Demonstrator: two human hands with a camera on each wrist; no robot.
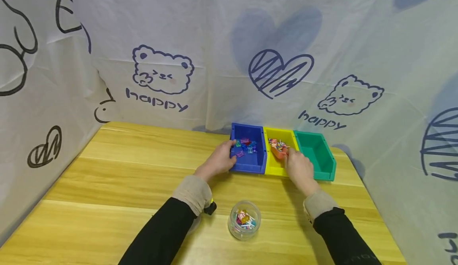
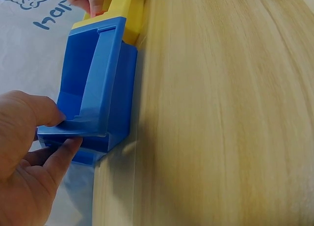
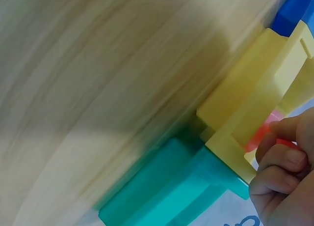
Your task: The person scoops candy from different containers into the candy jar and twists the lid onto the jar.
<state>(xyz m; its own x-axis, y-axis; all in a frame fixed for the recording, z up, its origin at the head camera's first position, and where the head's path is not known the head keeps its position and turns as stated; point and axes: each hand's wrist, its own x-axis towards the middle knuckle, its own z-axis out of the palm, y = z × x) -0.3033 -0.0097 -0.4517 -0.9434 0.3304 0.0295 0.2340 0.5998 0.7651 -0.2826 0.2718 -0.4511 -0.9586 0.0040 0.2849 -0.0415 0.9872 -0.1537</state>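
Note:
My left hand (image 1: pixel 219 158) grips the left wall of the blue bin (image 1: pixel 248 168), its thumb inside and fingers underneath the rim in the left wrist view. Small translucent pieces (image 1: pixel 250 147) in purple, blue and green lie in that bin. With curled fingers, my right hand (image 1: pixel 299 169) holds a red-orange scoop (image 1: pixel 279 152) inside the yellow bin (image 1: pixel 274 170). Striped wrapped lollipops (image 1: pixel 277 143) lie at the scoop's far end. The right wrist view shows part of the scoop (image 3: pixel 263 131) between thumb and fingers; the rest is hidden.
A green bin (image 1: pixel 312 150) adjoins the yellow one on the right. Nearer on the wooden table (image 1: pixel 118 189) stands a clear jar (image 1: pixel 234 230) with small lollipops inside. Another clear round object is partly hidden by the left sleeve. White cloth (image 1: pixel 222 94) hangs behind the bins.

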